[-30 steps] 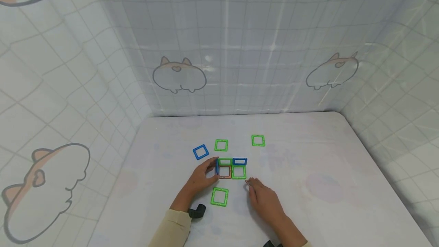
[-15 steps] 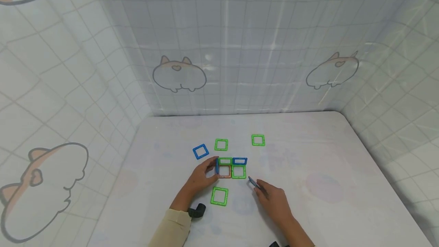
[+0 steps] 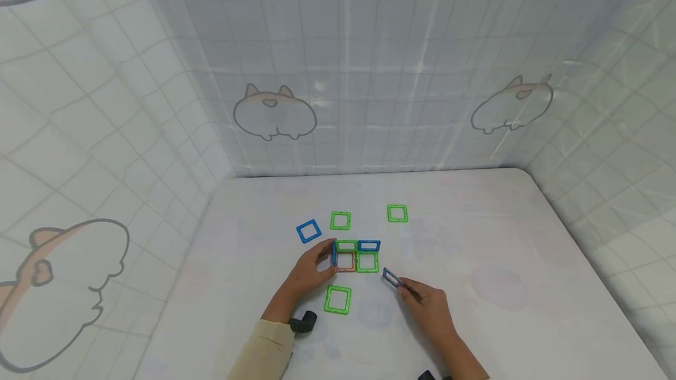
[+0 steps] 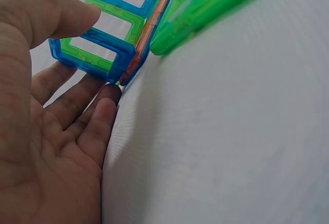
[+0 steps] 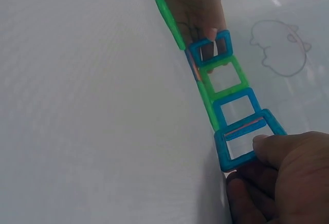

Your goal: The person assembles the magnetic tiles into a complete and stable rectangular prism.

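My left hand (image 3: 306, 274) holds an upright blue square magnetic tile (image 3: 334, 254) between thumb and fingers. That tile stands at the left side of a small structure. An orange tile (image 3: 345, 270) and a green tile (image 3: 367, 271) lie flat side by side as its base. Along the back edge stand a green tile (image 3: 347, 241) and a blue tile (image 3: 369, 241). To the right of the base, my right hand (image 3: 426, 304) pinches another blue magnetic tile (image 5: 222, 152), held tilted and apart from the structure in the head view. A thin orange strip shows inside its frame.
Loose on the white table (image 3: 502, 321) lie a green tile (image 3: 337, 312) in front of the structure and a blue tile (image 3: 300, 236) at back left. Two more green tiles, one behind (image 3: 340, 213) and one farther right (image 3: 397, 206), lie flat. Curtain walls (image 3: 369, 75) surround the table.
My right hand has drawn back slightly rightward from the structure's front right corner and turned, so more of its blue tile shows. The left hand stays in place on its tile.
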Tool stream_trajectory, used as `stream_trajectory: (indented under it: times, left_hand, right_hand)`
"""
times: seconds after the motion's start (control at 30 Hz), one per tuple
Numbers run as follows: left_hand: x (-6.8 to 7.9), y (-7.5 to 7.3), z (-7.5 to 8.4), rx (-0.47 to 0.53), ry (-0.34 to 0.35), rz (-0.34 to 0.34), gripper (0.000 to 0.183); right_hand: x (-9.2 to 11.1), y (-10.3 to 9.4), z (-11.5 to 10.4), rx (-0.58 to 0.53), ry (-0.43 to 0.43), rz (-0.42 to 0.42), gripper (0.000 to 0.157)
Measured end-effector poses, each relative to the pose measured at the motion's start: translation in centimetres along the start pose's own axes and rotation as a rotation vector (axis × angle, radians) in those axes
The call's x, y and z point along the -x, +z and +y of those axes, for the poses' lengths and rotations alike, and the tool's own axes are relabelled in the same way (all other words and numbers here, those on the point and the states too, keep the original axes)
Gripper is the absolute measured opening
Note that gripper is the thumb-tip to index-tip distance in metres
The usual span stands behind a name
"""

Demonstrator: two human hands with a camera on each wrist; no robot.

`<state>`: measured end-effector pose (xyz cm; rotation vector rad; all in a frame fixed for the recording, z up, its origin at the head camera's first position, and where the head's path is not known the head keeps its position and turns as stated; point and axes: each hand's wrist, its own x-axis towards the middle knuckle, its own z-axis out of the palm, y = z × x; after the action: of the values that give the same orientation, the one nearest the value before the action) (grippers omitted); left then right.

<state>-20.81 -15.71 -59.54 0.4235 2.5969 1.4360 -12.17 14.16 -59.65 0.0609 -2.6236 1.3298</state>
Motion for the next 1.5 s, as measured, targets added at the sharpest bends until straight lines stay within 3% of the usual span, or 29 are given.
stream_trajectory:
  times: [0.33,0.63,0.77,0.9,1.17,1.5]
  left_hand:
    - [0.1,-0.2,0.3,0.002,0.01,-0.001,0.072]
    - [0.0,-0.3,0.5,-0.002,0.022,-0.002,0.071]
    - [0.1,-0.3,0.5,-0.008,-0.008,0.0,0.071]
    - [0.1,-0.3,0.6,-0.025,-0.039,0.003,0.07]
    - [-0.2,-0.3,0.4,-0.008,-0.001,-0.002,0.072]
    - [-0.3,-0.3,0.3,0.005,-0.016,-0.001,0.072]
  right_hand:
    - [0.0,0.2,-0.1,0.008,0.015,-0.018,0.02]
    - [-0.2,0.6,-0.4,-0.008,-0.051,-0.021,0.02]
    - [-0.8,1.0,-0.8,0.012,-0.084,-0.007,0.022]
    - [-1.5,1.5,-1.2,0.004,-0.057,-0.022,0.025]
    - [-2.7,2.5,-1.3,0.008,-0.063,-0.008,0.026]
    - [-3.5,3.1,-2.0,-0.042,-0.01,-0.046,0.031]
